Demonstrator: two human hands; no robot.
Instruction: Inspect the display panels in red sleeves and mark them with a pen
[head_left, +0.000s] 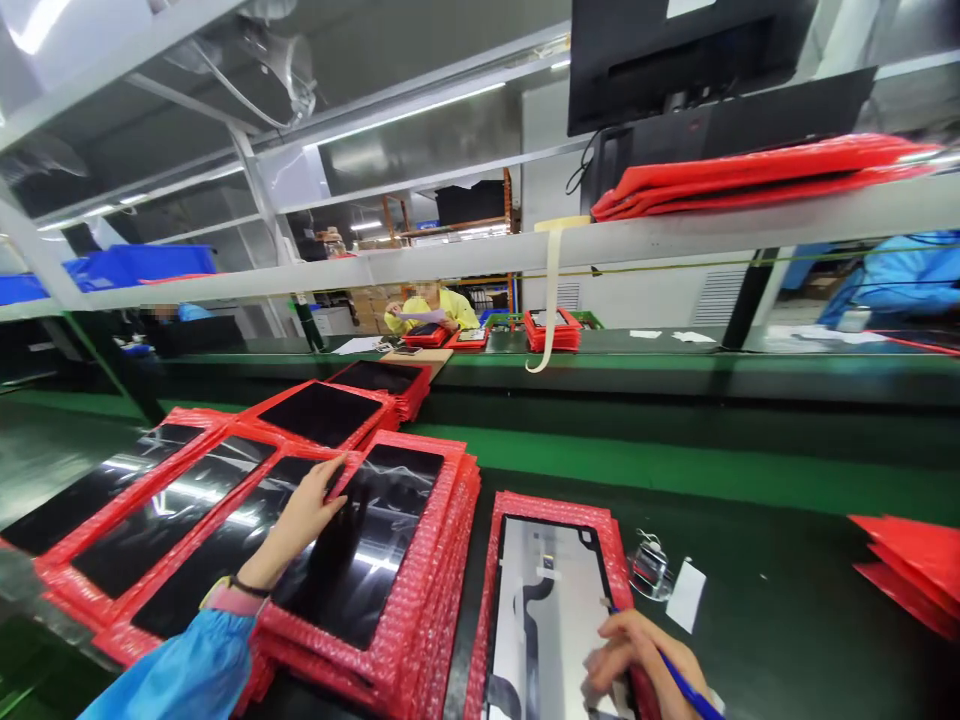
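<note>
My left hand reaches forward over a stack of red bubble-wrap bags, each holding a black glass panel. Its fingers are stretched out and touch the top-left corner of the uppermost bag. My right hand is closed around a blue pen near the bottom edge. It rests on a panel lying grey back side up on its own red bag.
More bagged black panels lie in rows to the left and behind. Red bags sit at the right edge. A tape roll and white slip lie on the green-black bench. A person in yellow works across the line.
</note>
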